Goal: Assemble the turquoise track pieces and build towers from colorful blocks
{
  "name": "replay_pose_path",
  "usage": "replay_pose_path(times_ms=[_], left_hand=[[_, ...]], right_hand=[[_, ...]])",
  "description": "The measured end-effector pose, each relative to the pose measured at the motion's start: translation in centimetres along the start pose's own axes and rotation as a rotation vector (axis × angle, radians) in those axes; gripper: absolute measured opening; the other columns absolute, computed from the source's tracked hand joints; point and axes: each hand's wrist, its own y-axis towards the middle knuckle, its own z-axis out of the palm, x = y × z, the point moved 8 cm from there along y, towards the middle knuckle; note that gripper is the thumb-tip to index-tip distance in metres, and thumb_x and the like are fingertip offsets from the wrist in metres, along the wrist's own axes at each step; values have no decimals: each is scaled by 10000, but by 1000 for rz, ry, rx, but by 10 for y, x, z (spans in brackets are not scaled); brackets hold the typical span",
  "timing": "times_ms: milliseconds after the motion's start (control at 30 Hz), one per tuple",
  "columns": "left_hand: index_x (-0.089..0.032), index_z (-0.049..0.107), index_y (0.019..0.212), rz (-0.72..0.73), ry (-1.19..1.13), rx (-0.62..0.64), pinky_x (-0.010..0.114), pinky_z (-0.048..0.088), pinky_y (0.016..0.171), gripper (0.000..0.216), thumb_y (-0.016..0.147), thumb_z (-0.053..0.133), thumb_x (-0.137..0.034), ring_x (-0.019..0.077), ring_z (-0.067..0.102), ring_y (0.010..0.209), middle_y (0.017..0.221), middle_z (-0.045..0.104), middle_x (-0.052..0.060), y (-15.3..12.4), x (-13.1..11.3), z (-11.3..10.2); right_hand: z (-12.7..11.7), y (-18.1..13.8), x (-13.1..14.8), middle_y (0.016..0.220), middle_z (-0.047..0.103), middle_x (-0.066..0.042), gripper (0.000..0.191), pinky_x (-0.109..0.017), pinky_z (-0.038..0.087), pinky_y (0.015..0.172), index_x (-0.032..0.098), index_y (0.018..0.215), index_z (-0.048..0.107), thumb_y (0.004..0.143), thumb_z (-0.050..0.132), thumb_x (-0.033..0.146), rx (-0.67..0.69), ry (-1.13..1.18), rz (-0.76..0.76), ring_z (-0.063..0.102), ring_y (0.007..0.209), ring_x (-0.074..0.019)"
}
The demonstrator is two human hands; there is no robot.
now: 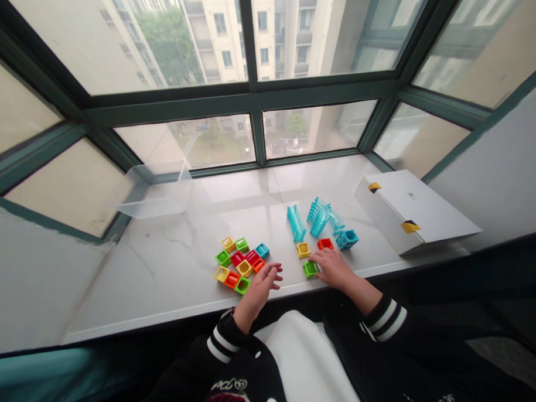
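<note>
My right hand (332,268) has its fingers on a green toy block (310,270) that rests on the sill. Just beyond it lie a yellow block (303,250) and a red block (325,244), the red one partly behind the hand. My left hand (264,284) hovers with fingers apart and holds nothing. It is beside a cluster of hollow plastic blocks in red, yellow, green, orange and blue, nearest to an orange block (258,265) and a green block (243,285).
Clear turquoise track pieces (318,215) lie farther back with a blue block (347,239). A white box (420,210) with yellow-black tabs stands at right, a transparent plastic bin (157,196) at the back left. The marble sill (174,298) ends close in front of me; windows enclose it.
</note>
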Motion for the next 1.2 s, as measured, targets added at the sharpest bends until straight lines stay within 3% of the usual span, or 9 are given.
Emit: replay_pose_path(times_ms=[333, 633, 767, 1033, 1200], left_hand=[[-198, 686, 1248, 2, 3, -6, 373, 590, 866, 605, 921, 638, -705, 251, 689, 1071, 1262, 692, 145, -3, -3, -3], [-203, 677, 1254, 47, 4, -66, 375, 586, 853, 607, 909, 656, -702, 255, 702, 1060, 1237, 710, 138, -2, -1, -19], [-208, 691, 1221, 126, 52, -171, 403, 573, 940, 535, 922, 656, -651, 271, 704, 1125, 1218, 738, 124, -1, -10, -42], [-230, 709, 1199, 280, 401, -506, 477, 517, 1084, 346, 965, 609, -464, 297, 673, 1215, 1286, 730, 109, -13, -29, -106], [-250, 708, 1186, 420, 697, -593, 493, 464, 1152, 272, 952, 596, -332, 304, 642, 1250, 1247, 726, 94, -22, -43, -123]], right_hand=[[9, 1, 0, 1241, 731, -106, 424, -511, 423, 1029, 255, 1215, 732, 800, 820, 246, -12, 9, -6, 616, 1197, -361], [7, 0, 1, 1279, 722, -120, 506, -524, 425, 1040, 265, 1282, 718, 789, 835, 255, -26, 29, -13, 616, 1211, -366], [-1, -3, 4, 1323, 706, -128, 584, -540, 423, 1055, 270, 1388, 662, 829, 817, 332, -59, 68, -10, 620, 1226, -361], [-13, -4, 21, 1222, 742, -117, 320, -516, 460, 1064, 235, 1264, 704, 948, 683, 285, -245, 243, -125, 665, 1167, -309], [-13, -3, 36, 1155, 760, -97, 322, -500, 510, 1039, 250, 1282, 686, 961, 662, 241, -302, 351, -192, 679, 1135, -300]])
